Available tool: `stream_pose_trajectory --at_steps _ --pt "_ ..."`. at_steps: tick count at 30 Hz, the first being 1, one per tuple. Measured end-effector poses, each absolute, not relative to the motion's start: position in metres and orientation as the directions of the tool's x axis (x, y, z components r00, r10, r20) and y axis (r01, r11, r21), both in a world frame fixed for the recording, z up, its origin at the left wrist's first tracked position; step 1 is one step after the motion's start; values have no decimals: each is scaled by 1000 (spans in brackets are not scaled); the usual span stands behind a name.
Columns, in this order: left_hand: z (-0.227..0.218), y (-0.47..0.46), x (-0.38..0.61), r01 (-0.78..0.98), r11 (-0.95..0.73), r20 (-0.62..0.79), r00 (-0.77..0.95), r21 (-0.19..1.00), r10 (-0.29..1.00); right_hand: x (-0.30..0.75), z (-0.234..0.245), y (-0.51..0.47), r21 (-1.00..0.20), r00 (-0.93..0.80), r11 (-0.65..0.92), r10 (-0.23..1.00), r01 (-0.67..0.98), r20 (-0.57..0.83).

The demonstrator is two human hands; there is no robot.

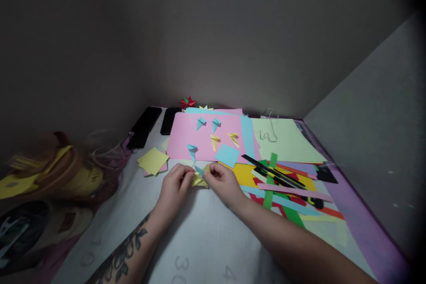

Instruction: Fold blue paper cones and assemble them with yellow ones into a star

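My left hand point(176, 183) and my right hand point(222, 179) meet over a small folded paper piece point(200, 178), yellow with a blue tip. Both hands pinch it with closed fingers, low over the white surface point(199, 239). Just beyond them lies a large pink sheet point(186, 135) with several small folded blue and yellow paper units on it, such as a blue unit point(191, 151) and a yellow unit point(214, 141). A small blue square point(226, 155) lies at the pink sheet's near edge.
A stack of yellow squares point(153, 160) lies to the left. Coloured strips, a black ruler point(273, 171) and a pale green sheet point(286, 142) fill the right. Two dark phones point(144, 126) lie at the back left, a red-green paper star point(187, 102) behind. Bags point(49, 177) sit far left.
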State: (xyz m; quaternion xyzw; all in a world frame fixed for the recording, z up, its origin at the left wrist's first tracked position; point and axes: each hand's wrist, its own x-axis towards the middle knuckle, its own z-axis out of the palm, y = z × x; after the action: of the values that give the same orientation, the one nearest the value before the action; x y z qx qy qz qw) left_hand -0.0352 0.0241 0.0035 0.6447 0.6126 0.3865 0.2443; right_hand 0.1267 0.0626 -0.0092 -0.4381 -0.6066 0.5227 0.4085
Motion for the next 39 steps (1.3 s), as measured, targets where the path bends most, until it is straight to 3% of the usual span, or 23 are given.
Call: stream_pose_trajectory --at_steps 7,23,30,39 --pt "3 27 -34 612 -36 102 -73 790 992 127 -8 64 -996 -272 45 962 83 21" --pt "8 27 -36 608 -34 102 -77 793 992 128 -6 66 -990 -279 19 960 140 -21" --pt "7 28 -38 645 -84 137 -31 759 990 129 -6 66 -991 -242 56 970 125 24" --pt "9 26 -39 652 -156 189 21 742 982 131 -6 64 -955 -230 221 958 199 173"
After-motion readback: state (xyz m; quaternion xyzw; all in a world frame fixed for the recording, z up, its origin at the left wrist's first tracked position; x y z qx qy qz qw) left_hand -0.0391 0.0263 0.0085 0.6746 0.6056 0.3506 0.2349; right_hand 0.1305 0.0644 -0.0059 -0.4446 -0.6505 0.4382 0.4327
